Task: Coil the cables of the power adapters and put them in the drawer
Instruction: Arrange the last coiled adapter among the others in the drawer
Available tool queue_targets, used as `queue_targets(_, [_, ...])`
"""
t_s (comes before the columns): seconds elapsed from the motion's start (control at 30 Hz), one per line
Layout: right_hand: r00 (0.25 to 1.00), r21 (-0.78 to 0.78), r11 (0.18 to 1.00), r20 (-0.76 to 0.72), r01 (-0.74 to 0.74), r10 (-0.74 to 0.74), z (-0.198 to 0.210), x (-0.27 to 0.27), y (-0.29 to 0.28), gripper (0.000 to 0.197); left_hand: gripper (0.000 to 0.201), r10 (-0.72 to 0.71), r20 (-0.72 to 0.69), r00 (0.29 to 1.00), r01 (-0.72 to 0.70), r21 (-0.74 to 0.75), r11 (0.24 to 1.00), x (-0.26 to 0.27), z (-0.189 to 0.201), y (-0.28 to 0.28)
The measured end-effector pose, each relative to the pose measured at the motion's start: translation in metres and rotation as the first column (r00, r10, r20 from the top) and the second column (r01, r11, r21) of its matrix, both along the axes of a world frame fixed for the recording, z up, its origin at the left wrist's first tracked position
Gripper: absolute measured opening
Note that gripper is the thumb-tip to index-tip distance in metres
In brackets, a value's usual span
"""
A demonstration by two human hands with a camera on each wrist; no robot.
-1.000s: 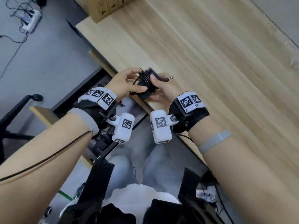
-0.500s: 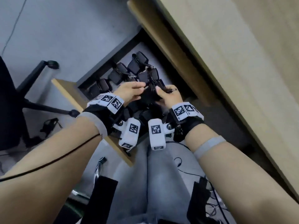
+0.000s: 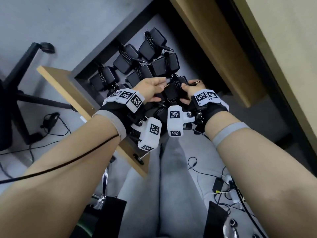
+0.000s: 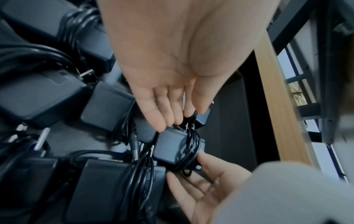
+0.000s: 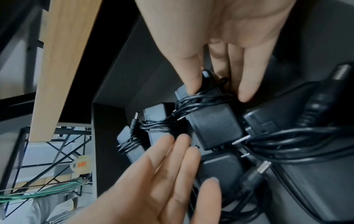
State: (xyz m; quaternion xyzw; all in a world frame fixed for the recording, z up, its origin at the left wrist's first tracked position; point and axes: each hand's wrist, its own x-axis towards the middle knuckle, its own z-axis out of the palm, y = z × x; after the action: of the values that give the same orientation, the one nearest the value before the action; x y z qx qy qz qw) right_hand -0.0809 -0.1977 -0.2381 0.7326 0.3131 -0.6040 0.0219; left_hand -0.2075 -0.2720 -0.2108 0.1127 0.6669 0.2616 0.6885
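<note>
A black power adapter (image 3: 172, 91) with its cable wound round it sits low in the open drawer (image 3: 72, 95), between my two hands. My right hand (image 3: 189, 90) pinches its cable-wrapped end; in the right wrist view a finger on each side clamps the adapter (image 5: 214, 124). My left hand (image 3: 153, 87) has straight fingers whose tips (image 4: 162, 124) touch the adapter (image 4: 176, 145) from the other side. Several more coiled black adapters (image 3: 152, 43) lie packed in the drawer behind and beside it.
The wooden desk (image 3: 283, 48) overhangs the drawer on the right. A black chair base (image 3: 25, 69) stands on the grey floor at left. My grey-trousered legs (image 3: 171, 186) are below the hands. Loose cables and a power strip (image 3: 223, 182) lie on the floor at lower right.
Both hands have carried the coiled adapter from above the desk's edge down into the drawer among the other adapters. My left fingers have straightened beside it.
</note>
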Motion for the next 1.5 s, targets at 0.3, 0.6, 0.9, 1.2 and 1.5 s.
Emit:
queue_targets(0.3, [1.000, -0.032, 0.999, 0.018, 0.005, -0.004, 0.040, 0.011, -0.032, 0.069, 0.032, 0.263, -0.241, 0.934, -0.270, 0.004, 0.963, -0.021, 0.040, -0.050])
queue_targets(0.6, [0.951, -0.467, 0.861, -0.303, -0.202, 0.059, 0.103, -0.035, -0.128, 0.031, 0.047, 0.457, -0.592, 0.663, -0.555, 0.021, 0.832, -0.062, 0.068, -0.147])
queue_targets(0.9, [0.875, -0.506, 0.724, -0.378, -0.469, 0.303, 0.081, -0.040, -0.188, 0.031, 0.025, 0.397, -0.228, 0.889, -0.437, -0.160, 0.885, -0.063, 0.064, -0.153])
queue_targets(1.2, [0.763, -0.284, 0.709, -0.283, -0.646, 0.581, 0.089, -0.036, -0.129, 0.047, 0.056, 0.244, -0.027, 0.969, -0.245, -0.006, 0.970, -0.050, 0.065, -0.104])
queue_targets(1.5, [0.743, -0.026, 0.742, -0.004, -0.669, 0.670, 0.095, 0.000, -0.048, 0.055, 0.084, -0.080, 0.015, 0.997, 0.078, 0.086, 0.993, -0.021, 0.063, -0.003])
